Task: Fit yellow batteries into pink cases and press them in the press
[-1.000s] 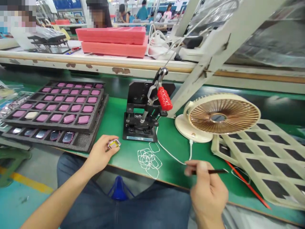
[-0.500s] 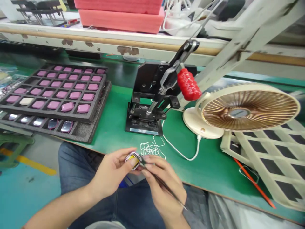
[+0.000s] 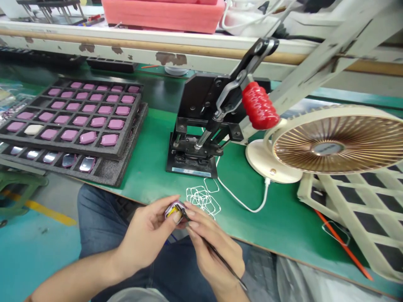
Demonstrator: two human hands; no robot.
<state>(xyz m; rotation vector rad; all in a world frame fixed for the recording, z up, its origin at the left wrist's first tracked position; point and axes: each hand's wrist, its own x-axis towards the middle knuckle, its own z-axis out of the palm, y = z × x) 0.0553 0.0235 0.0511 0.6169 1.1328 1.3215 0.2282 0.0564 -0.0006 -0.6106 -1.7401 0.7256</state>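
My left hand (image 3: 147,233) is closed around a small purple watch case (image 3: 172,206), its open side up and a yellow part showing inside. The thumb presses on the yellow part. In my right hand (image 3: 217,247) is a thin, dark, rod-like tool (image 3: 223,262), gripped like a pen. Its front end meets the case's right edge, where my fingers partly hide it; its back end points down and right. Just beyond my hands, a loose pile of thin white ring-shaped frames (image 3: 201,199) lies on the green table (image 3: 151,167).
A black hand press (image 3: 192,147) with a red handle (image 3: 260,105) stands behind the pile. To the left are stacked foam trays (image 3: 124,147) of purple cases. On the right sit a cream fan (image 3: 333,142) with its white cable, a beige grid tray (image 3: 343,218) and an orange stick (image 3: 343,245).
The view has shifted slightly, with the press and fan now farther right. The tool's front end has moved a little over the case. Both hands keep their hold.
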